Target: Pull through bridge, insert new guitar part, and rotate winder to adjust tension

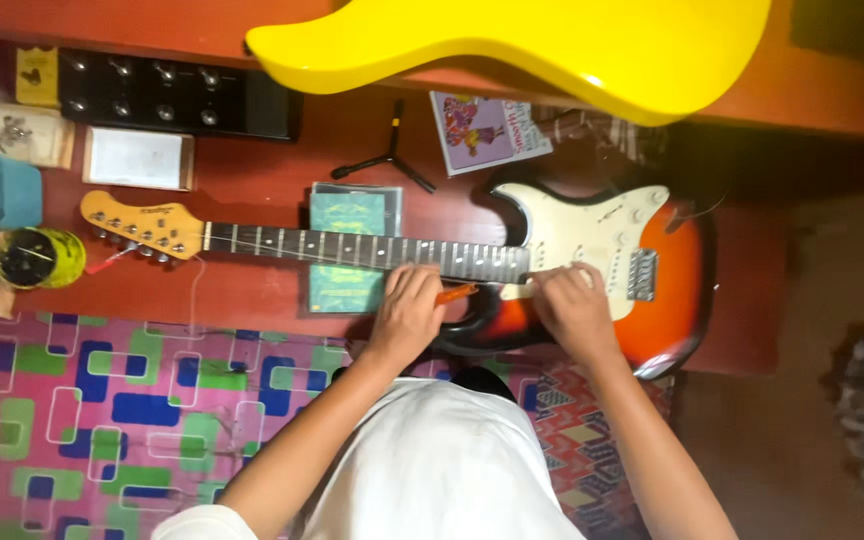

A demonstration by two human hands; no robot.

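Note:
A sunburst electric guitar (667, 270) with a cream pickguard lies flat on the red floor, its neck (352, 247) running left to a light wooden headstock (142, 225). My left hand (407, 310) rests on the neck near the body and grips an orange-handled tool (455, 293). My right hand (572, 305) presses on the pickguard's lower edge, fingers curled by the pickups. Whether it holds anything small I cannot tell.
A yellow guitar body (552, 45) hangs across the top. A green case (352, 250) props the neck. A black pedal board (177, 95), a white box (137, 157), a booklet (487, 130), a black stand (387, 160), a yellow-green spool (37, 258) and a patterned mat (102, 410) lie around.

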